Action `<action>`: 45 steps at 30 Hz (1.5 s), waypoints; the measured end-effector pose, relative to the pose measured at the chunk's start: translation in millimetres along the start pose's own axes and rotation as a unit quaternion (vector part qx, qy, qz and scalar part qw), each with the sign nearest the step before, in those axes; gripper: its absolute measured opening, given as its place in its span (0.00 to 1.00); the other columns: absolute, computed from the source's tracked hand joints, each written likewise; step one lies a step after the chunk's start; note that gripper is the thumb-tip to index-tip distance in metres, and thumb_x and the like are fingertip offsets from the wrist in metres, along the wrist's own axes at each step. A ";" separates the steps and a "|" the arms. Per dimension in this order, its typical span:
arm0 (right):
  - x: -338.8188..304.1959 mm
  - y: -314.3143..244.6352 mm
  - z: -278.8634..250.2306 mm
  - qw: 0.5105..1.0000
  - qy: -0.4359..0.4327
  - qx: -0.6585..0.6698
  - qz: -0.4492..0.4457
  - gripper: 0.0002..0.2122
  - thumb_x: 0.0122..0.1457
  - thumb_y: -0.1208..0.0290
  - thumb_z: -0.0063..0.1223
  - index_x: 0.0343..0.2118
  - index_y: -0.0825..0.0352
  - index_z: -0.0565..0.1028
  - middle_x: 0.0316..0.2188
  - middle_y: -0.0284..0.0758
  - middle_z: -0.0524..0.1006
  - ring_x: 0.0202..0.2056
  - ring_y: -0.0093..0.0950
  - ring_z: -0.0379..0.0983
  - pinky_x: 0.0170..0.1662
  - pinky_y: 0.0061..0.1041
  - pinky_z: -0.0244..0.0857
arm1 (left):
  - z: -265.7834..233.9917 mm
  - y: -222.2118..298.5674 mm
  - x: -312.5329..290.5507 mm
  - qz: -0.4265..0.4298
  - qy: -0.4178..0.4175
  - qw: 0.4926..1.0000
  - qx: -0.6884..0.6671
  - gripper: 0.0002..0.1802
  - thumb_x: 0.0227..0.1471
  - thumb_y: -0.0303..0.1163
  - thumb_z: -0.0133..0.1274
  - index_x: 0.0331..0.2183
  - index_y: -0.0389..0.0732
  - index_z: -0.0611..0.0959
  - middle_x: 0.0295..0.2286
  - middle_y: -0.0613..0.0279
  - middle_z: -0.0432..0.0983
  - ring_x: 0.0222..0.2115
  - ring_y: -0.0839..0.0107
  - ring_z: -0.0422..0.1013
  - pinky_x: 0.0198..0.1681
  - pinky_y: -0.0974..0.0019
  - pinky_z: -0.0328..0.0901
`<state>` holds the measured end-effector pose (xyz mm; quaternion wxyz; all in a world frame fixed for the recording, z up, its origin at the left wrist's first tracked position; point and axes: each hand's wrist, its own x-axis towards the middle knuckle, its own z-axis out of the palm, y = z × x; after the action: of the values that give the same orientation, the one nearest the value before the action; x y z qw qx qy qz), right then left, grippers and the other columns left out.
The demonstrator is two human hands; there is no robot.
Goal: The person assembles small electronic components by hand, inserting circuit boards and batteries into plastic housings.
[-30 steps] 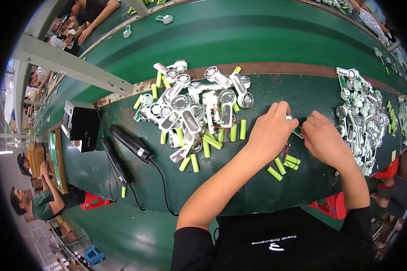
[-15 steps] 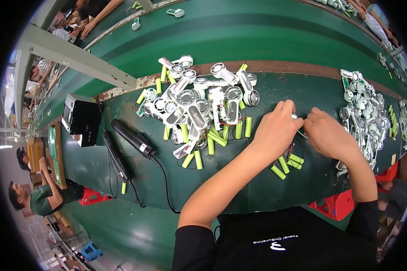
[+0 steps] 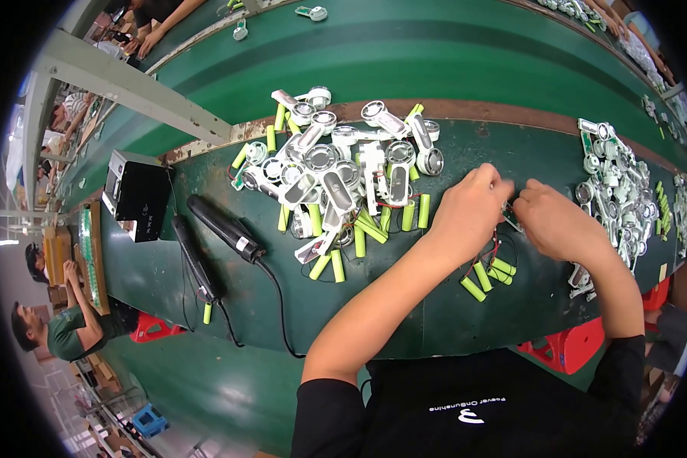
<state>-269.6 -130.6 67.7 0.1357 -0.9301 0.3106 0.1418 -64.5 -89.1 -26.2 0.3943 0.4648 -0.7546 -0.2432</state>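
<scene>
Over the right half of the table, my left hand is closed, with its fingertips pinched together near my right hand. My right hand is also closed, with its fingertips against a small pale part with wires. Most of that part is hidden between the hands. Thin red and black wires hang below it, beside several yellow-green cylindrical battery cells lying on the table. What the left fingertips pinch is covered by the hand.
A heap of white fan parts with green cells lies left of my hands, another heap to the right. Two black corded hand tools and a black box are further left. A metal post stands behind. Other people sit nearby.
The white piece that showed by my left fingertips is now hidden, and more of the wired part shows beside my right fingers. The whole view has shifted slightly.
</scene>
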 end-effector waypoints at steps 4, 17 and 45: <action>-0.9 -5.0 0.6 0.999 0.010 -0.037 -0.013 0.09 0.50 0.83 0.63 0.36 0.72 0.81 0.38 0.44 0.82 0.48 0.44 0.76 0.54 0.40 0.73 | -1.7 -4.4 0.3 0.000 -0.023 1.000 0.007 0.23 0.44 0.22 0.76 0.45 0.41 0.88 0.44 0.56 0.77 0.45 0.53 0.80 0.46 0.51 0.78; 0.5 -1.8 -3.0 0.998 0.003 -0.047 -0.030 0.08 0.53 0.82 0.59 0.37 0.72 0.80 0.39 0.44 0.80 0.48 0.43 0.75 0.53 0.40 0.73 | -1.2 -2.8 1.1 -0.001 -0.026 1.000 0.014 0.16 0.43 0.22 0.75 0.37 0.42 0.89 0.40 0.58 0.76 0.44 0.56 0.79 0.43 0.52 0.77; -6.4 -43.4 33.5 0.973 0.060 -0.207 0.079 0.11 0.56 0.77 0.59 0.41 0.75 0.79 0.36 0.43 0.79 0.45 0.38 0.73 0.51 0.34 0.71 | -2.2 -1.7 4.2 -0.019 -0.044 0.998 0.029 0.16 0.45 0.26 0.76 0.40 0.46 0.92 0.42 0.57 0.77 0.44 0.55 0.80 0.45 0.52 0.78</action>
<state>-253.8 -82.3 46.2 -0.0902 -0.9172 0.3545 0.1577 -62.9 -93.6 -24.6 0.3422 0.4794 -0.7688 -0.2492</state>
